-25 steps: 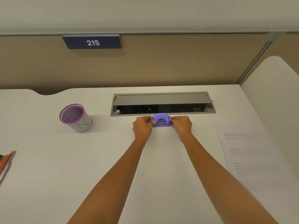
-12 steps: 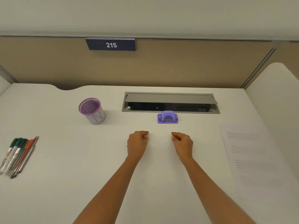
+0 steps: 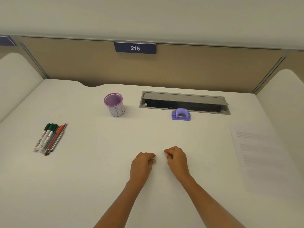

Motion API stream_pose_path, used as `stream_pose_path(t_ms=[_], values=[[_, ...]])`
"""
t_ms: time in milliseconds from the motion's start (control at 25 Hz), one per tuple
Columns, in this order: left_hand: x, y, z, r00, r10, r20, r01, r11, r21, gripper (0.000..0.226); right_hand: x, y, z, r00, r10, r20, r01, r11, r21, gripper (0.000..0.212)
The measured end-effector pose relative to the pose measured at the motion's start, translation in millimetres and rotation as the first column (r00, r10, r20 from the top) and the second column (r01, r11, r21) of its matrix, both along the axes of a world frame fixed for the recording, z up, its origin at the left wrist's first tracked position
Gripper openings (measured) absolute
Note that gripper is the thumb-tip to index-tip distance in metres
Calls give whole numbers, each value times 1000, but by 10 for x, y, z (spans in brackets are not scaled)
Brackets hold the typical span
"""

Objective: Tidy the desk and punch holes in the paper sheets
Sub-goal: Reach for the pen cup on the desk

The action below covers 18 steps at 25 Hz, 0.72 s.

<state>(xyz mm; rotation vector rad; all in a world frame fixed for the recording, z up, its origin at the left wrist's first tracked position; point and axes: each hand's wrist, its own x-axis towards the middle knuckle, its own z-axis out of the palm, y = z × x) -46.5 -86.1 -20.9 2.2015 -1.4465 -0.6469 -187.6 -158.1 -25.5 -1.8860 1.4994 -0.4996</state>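
Observation:
A small purple hole punch point(image 3: 181, 114) stands on the white desk point(image 3: 98, 170), just in front of the cable tray. Printed paper sheets point(image 3: 261, 153) lie flat at the right edge. Several markers and pencils point(image 3: 50, 138) lie side by side at the left. A purple-rimmed pen cup point(image 3: 114, 104) stands upright and looks hollow. My left hand point(image 3: 142, 163) and my right hand point(image 3: 177, 159) rest close together on the desk's middle, fingers loosely curled, holding nothing, well short of the punch.
A grey cable tray point(image 3: 184, 102) with its lid tilted up is sunk into the desk's back. A tan partition carries a sign reading 215 point(image 3: 135, 48). White side dividers point(image 3: 283, 99) rise at both ends of the desk.
Both hands let go of the hole punch and drew back toward me; the punch stays by the cable tray. The view shifted left, bringing the markers into sight.

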Motion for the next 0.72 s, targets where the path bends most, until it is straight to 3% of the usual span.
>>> stream_pose_path(t_ms=[440, 720], values=[[-9, 95, -61, 959, -238, 153, 242, 970, -10, 30, 136, -80, 112, 900, 193, -392, -235, 970, -62, 24], [-15, 89, -89, 957, -222, 189, 241, 967, -86, 19, 206, -107, 174, 807, 260, -530, -362, 927, -95, 22]])
